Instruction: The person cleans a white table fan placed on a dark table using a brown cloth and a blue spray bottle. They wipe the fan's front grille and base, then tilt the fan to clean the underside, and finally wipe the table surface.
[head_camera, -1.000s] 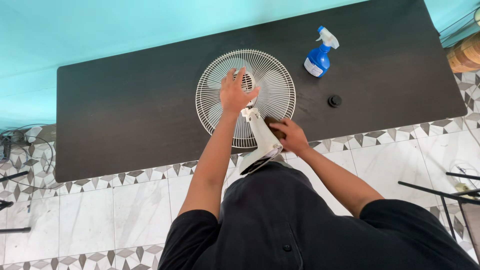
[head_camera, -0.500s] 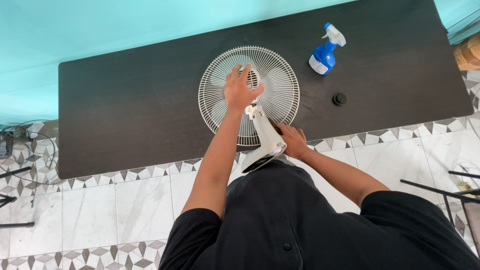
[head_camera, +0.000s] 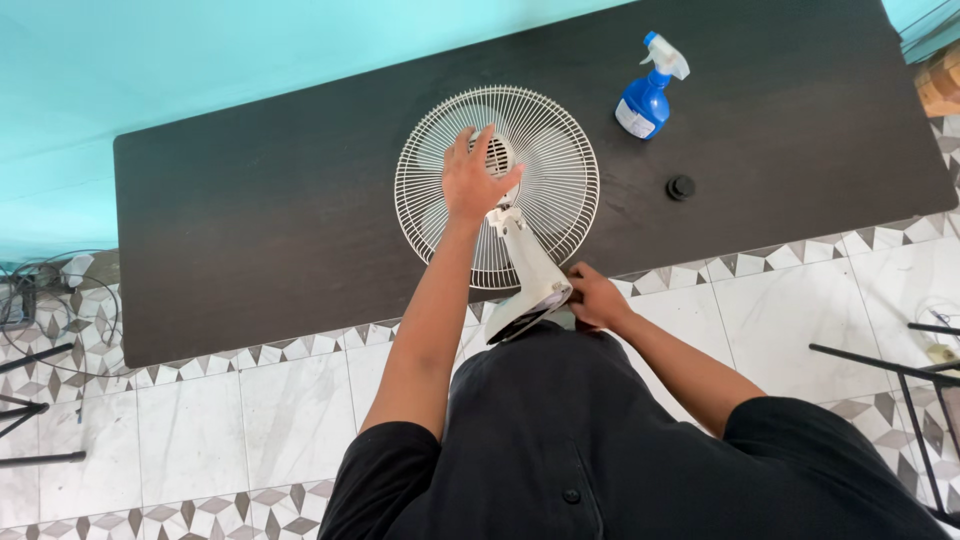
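1. Since before, right hand (head_camera: 597, 297) slid back to the bench (head_camera: 250, 230) edge beside the fan (head_camera: 497, 187) stand (head_camera: 528, 275); its grip seems closed on the stand, partly hidden.
2. Left hand (head_camera: 470, 183) rests flat, fingers spread, on the fan, grasping nothing.
3. Cap (head_camera: 681, 186) and sprayer (head_camera: 645, 93) lie beyond.

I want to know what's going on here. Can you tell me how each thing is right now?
Fan: lying grille-down on the table, stand sticking out over the near edge.
Left hand: flat on the fan's motor hub.
Right hand: at the stand's base.
Spray bottle: lying apart, untouched.
Black knob: loose on the table.
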